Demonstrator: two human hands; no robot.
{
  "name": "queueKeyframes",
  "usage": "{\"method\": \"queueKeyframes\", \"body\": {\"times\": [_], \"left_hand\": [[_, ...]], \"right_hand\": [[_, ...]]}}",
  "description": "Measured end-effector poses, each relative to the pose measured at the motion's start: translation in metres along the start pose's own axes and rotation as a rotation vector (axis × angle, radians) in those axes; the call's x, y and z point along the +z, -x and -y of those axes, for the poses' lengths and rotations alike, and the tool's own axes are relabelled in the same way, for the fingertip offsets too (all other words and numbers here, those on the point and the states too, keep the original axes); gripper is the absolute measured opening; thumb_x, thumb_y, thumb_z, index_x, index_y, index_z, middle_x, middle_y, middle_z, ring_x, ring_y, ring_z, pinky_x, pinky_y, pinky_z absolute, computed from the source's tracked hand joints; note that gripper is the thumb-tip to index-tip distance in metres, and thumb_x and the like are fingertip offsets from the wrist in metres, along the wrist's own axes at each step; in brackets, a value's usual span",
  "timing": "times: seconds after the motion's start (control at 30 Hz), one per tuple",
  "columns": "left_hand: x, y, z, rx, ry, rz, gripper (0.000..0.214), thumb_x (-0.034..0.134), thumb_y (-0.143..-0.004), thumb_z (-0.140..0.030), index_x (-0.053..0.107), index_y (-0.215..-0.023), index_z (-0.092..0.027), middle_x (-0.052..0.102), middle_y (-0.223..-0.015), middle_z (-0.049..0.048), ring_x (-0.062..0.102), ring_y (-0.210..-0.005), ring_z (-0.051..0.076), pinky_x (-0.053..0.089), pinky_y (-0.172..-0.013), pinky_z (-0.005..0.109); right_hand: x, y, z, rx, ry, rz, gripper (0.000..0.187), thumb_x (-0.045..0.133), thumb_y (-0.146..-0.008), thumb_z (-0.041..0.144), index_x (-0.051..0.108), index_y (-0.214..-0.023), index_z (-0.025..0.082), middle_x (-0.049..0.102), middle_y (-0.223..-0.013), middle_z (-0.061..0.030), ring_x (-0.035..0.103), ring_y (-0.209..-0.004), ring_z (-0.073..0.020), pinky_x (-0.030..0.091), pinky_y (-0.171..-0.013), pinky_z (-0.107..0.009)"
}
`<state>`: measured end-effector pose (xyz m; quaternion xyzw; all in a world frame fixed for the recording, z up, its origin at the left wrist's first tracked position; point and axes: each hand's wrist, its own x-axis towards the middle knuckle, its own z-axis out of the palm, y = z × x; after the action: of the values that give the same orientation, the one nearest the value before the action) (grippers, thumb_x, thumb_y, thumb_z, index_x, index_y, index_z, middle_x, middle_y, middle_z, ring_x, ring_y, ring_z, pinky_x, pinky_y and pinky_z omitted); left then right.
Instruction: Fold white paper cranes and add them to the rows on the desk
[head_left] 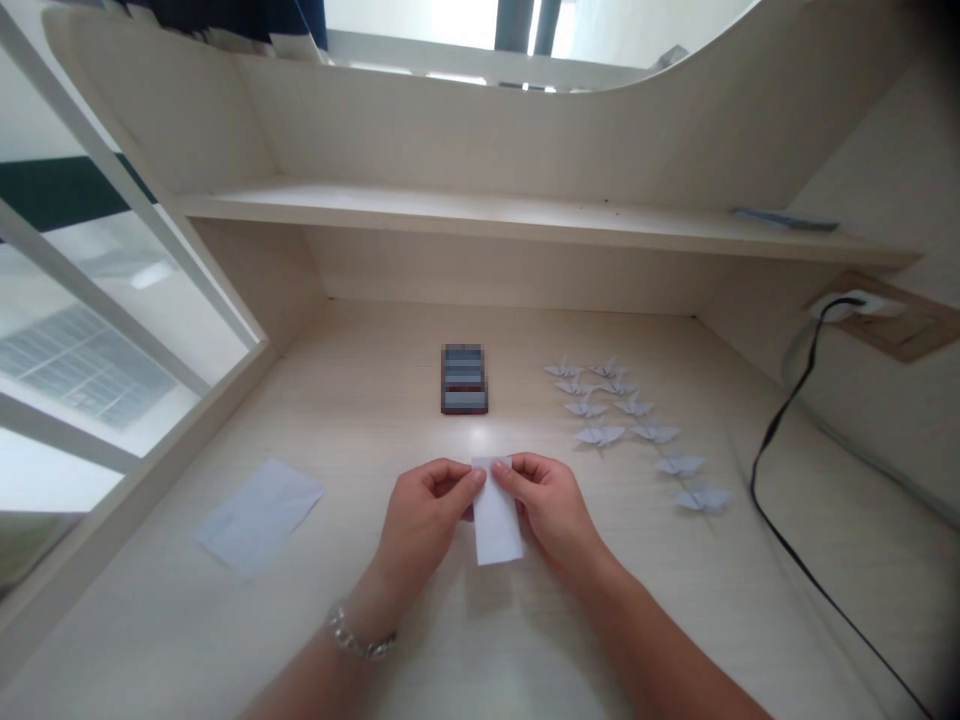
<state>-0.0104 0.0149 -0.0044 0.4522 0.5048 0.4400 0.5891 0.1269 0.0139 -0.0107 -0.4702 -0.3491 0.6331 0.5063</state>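
Observation:
My left hand [427, 510] and my right hand [551, 505] meet over the middle of the pale wooden desk [360, 420]. Both pinch the top edge of a folded white paper strip [496, 525], which hangs down between them, narrow and upright. The fingers of both hands are closed on the paper's upper corners. A beaded bracelet [360, 638] circles my left wrist.
Several folded paper cranes [634, 430] lie in two rows to the right. A flat white sheet [259, 515] rests at the left. A phone [464, 379] lies behind my hands. A black cable [787, 450] runs from a wall socket [862, 303] down the right side. A shelf [525, 215] spans above.

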Motion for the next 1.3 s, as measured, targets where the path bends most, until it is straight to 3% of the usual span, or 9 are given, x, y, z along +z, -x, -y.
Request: {"method": "queueKeyframes", "body": {"times": [0.63,1.0,1.3], "left_hand": [[-0.0024,0.0002,0.0024,0.017,-0.147,-0.066,0.027,0.065,-0.068,-0.04,0.067,-0.067,-0.013,0.066,-0.062,0.0049,0.057,-0.054,0.013,0.045,-0.053,0.023],[-0.0037,-0.001,0.007,0.03,-0.118,0.001,0.028,0.061,-0.073,-0.04,0.067,-0.078,-0.014,0.068,-0.073,0.0064,0.06,-0.064,0.015,0.047,-0.061,0.025],[0.0003,0.0007,0.0036,0.059,-0.152,0.021,0.027,0.06,-0.074,-0.039,0.065,-0.076,-0.012,0.065,-0.068,0.0061,0.059,-0.063,0.016,0.046,-0.058,0.026]], "right_hand": [[0.0036,0.0018,-0.0009,0.012,-0.029,-0.017,0.028,0.072,-0.063,0.038,0.062,-0.066,0.012,0.061,-0.057,-0.0026,0.051,-0.048,-0.0116,0.037,-0.046,-0.024],[0.001,0.0002,-0.0028,-0.036,0.026,-0.065,0.027,0.073,-0.062,0.036,0.061,-0.064,0.013,0.061,-0.057,-0.0017,0.051,-0.049,-0.0111,0.037,-0.046,-0.023],[-0.004,-0.0037,0.001,-0.086,0.059,-0.122,0.027,0.071,-0.065,0.038,0.062,-0.064,0.013,0.059,-0.055,0.0,0.049,-0.049,-0.0097,0.039,-0.047,-0.022]]}}
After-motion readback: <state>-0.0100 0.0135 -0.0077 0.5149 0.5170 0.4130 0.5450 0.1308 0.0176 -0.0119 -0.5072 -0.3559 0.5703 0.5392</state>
